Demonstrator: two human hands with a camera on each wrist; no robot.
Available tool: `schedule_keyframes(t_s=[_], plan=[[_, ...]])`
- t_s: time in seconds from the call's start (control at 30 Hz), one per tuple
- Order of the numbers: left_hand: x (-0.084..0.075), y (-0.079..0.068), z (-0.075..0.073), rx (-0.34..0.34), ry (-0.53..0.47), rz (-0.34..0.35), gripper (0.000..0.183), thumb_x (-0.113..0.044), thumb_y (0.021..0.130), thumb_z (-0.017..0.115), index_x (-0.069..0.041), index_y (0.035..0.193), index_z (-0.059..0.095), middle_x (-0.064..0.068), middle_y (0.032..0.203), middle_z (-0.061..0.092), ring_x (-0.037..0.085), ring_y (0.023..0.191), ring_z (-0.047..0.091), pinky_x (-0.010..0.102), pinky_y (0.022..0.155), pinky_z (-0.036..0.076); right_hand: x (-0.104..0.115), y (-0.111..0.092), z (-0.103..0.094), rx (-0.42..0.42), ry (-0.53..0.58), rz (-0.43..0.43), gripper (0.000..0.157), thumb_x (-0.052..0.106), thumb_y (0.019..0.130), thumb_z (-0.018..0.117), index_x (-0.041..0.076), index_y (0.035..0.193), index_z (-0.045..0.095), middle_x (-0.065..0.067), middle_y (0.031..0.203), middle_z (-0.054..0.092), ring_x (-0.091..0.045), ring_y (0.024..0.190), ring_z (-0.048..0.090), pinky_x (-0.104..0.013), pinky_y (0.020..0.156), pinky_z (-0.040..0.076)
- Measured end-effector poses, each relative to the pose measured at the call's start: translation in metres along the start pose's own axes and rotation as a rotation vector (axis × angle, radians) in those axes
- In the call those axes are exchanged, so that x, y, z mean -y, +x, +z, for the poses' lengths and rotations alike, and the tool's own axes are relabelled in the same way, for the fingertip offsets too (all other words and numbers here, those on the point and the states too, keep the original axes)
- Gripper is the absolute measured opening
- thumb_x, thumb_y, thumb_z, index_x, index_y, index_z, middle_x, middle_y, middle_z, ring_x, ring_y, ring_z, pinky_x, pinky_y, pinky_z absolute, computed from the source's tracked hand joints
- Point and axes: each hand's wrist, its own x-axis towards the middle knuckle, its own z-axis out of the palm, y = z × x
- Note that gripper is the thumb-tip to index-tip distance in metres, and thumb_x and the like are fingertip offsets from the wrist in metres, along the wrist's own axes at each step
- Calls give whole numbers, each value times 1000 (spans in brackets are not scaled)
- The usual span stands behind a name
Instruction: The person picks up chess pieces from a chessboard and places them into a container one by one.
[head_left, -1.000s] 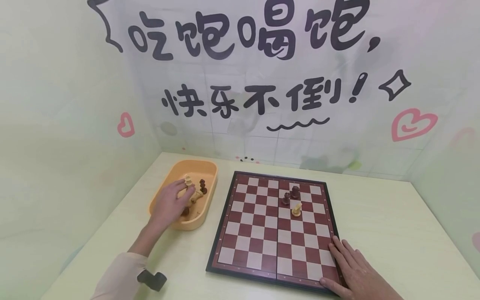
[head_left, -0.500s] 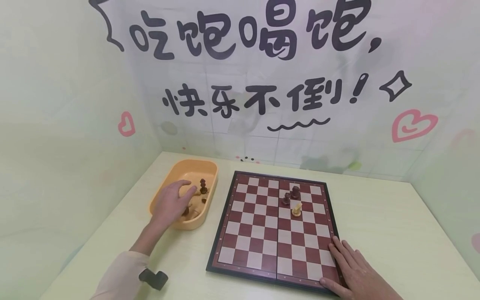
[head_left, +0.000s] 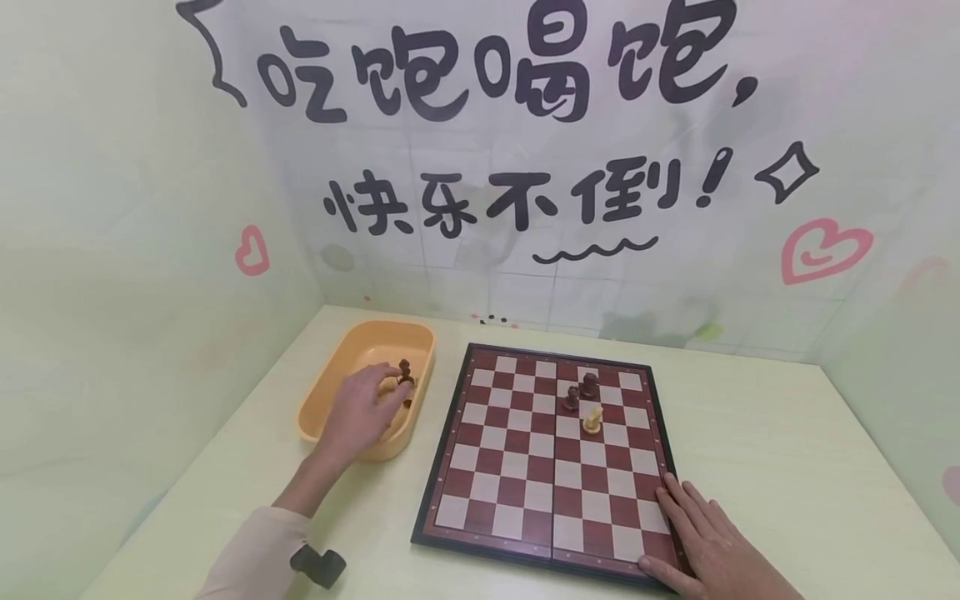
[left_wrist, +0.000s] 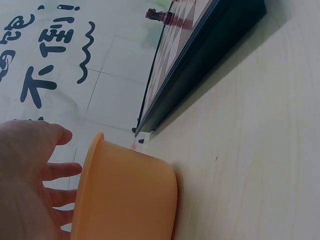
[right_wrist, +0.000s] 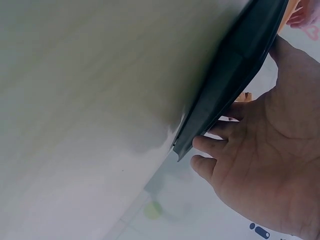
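Observation:
My left hand [head_left: 360,412] is over the orange tray [head_left: 358,343], fingers loosely bent and thumb apart. Its fingertips are right at a dark chess piece [head_left: 405,367] standing inside. In the left wrist view the fingers [left_wrist: 62,171] reach past the near wall of the tray [left_wrist: 132,192], which hides what lies below them. My right hand [head_left: 716,542] rests with straight, spread fingers on the front right corner of the chessboard [head_left: 517,506]. On the board's far half stand two dark chess pieces [head_left: 589,384] and one light chess piece [head_left: 592,420].
The tray stands on the pale table [head_left: 757,433], left of the board with a narrow strip of tabletop between. Behind rises a wall sheet [head_left: 450,283] with large writing. Side sheets [head_left: 150,333] flank the table. A dark strap piece [head_left: 318,567] hangs by my left sleeve.
A light chess piece that my left hand held over the tray has been let go. The hand has then moved right, to the dark piece. My right hand has stayed put.

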Motion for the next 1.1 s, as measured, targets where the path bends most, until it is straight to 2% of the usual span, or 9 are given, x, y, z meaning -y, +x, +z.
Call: schedule_keyframes(t_s=[0.27,0.43,0.57,0.8,0.93,1.1], plan=[[-8,3,-2,-20,-47,2,36,-27,102,63,0,125,67,19,134,61,43,131,47,64,110,29,0,0,1,-9,-6,-6,93,66,86,69,-4,144,51,-23,153,41,-48,137,39,-62,104,39],[-10,6,0,-30,-50,33,31,-22,102,62,1,122,68,19,131,63,42,129,49,64,111,28,-1,0,0,-2,-6,-5,94,66,86,68,-4,145,50,-23,154,40,-47,138,38,-62,105,38],[-12,7,7,-38,-37,64,29,-18,103,59,3,121,68,20,126,65,40,122,55,61,111,28,-1,1,1,-5,-6,-6,93,66,86,68,-4,145,50,-23,153,41,-47,137,39,-62,105,39],[-19,3,16,-32,-34,58,32,-24,104,57,0,121,69,18,127,65,37,124,54,64,114,20,-2,0,1,-20,-11,-22,92,64,86,69,-5,144,51,-23,152,42,-47,137,39,-61,104,39],[-23,1,20,-18,-27,37,36,-29,104,57,-1,123,68,18,133,62,38,127,51,61,114,23,-1,0,1,-11,-11,-14,92,65,86,69,-4,144,51,-23,153,41,-47,137,39,-61,104,39],[-27,-1,24,6,-45,13,41,-33,103,58,-2,128,66,20,140,56,39,134,45,63,112,27,-1,0,0,-16,-18,-19,93,66,86,68,-4,144,51,-23,153,41,-47,137,39,-61,104,39]])
